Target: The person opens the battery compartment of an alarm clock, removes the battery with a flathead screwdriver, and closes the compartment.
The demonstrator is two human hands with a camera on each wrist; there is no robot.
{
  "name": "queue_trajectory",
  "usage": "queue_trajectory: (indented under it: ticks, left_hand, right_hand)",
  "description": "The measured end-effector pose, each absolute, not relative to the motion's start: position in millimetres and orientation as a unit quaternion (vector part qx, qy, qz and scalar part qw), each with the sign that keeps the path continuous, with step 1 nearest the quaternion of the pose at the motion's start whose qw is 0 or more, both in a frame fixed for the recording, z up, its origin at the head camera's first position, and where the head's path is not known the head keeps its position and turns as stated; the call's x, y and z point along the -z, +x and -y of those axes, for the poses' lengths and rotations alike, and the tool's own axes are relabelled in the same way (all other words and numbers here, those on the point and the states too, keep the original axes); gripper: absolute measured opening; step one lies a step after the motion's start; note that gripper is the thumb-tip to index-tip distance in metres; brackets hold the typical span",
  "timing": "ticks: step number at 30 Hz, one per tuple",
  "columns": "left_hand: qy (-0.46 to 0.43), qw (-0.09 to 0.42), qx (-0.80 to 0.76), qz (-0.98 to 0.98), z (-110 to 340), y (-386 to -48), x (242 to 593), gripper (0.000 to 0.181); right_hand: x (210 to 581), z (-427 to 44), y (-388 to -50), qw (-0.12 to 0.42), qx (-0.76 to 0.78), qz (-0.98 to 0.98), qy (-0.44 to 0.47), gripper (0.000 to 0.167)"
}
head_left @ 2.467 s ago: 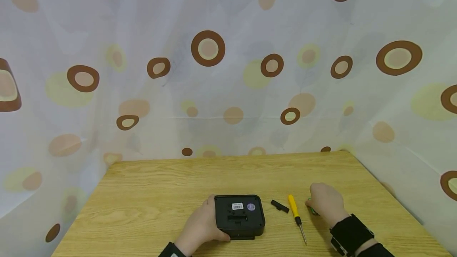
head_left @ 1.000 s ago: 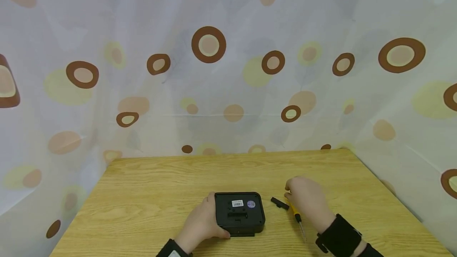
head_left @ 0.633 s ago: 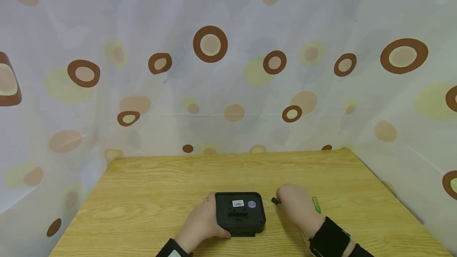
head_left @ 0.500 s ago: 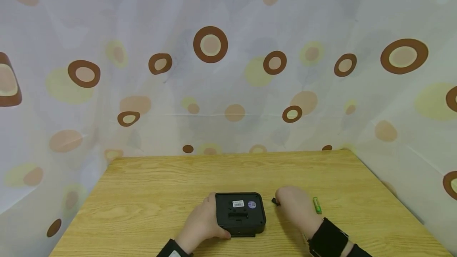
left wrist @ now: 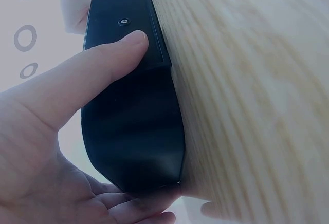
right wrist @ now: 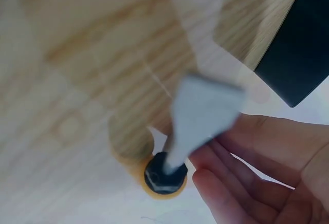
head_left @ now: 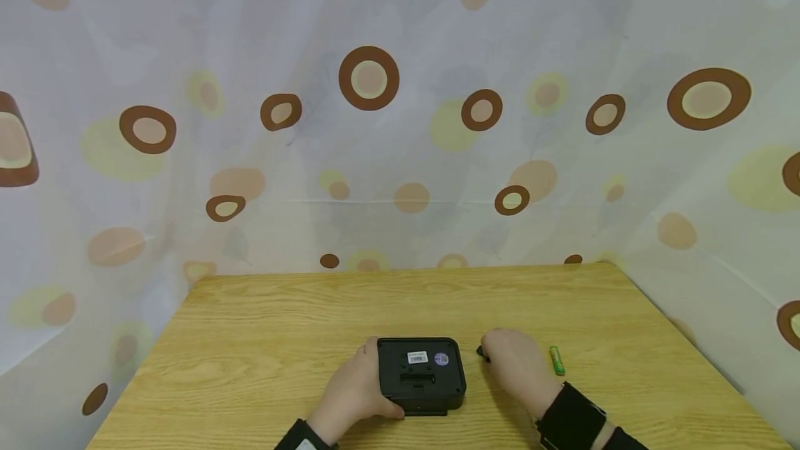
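Observation:
A black box-shaped device [head_left: 421,373], back face up with a narrow slot and two stickers, sits on the table. My left hand [head_left: 356,387] grips its left side; in the left wrist view the thumb [left wrist: 113,59] presses the side near a screw. Right of the device, my right hand [head_left: 515,367] pinches a small black cover strip [head_left: 482,353], whose far end alone shows. The yellow-handled screwdriver [right wrist: 164,175] lies by the right fingers, its steel shaft toward the wrist camera; the right hand and forearm hide it from the head view.
A green battery [head_left: 557,361] lies on the wooden table [head_left: 281,325] just right of my right hand. A patterned curtain [head_left: 400,144] rises behind the table and along both sides.
The right hand has let go of the green battery, moved left over the screwdriver and taken the cover strip, which is tilting slightly. The left hand and device stay put.

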State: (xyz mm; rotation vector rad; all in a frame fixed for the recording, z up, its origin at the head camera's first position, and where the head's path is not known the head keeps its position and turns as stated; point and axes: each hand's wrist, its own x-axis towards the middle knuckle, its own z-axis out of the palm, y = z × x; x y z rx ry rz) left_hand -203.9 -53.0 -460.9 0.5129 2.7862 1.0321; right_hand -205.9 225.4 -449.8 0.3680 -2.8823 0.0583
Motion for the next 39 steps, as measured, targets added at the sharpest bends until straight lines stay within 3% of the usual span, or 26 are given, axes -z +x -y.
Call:
queue_trajectory:
  ticks: [14,39]
  left_hand:
    - [0.174,0.062,-0.349,-0.919,53.2,-203.1,461.2,0.115]
    - [0.175,0.064,-0.355,-0.916,53.0,-203.3,461.0,0.114]
  right_hand:
    - [451.4,-225.2,-206.7,0.131,-0.020,0.983,0.123,0.045]
    - [458.1,-226.0,-209.2,0.168,0.003,0.977,0.128,0.033]
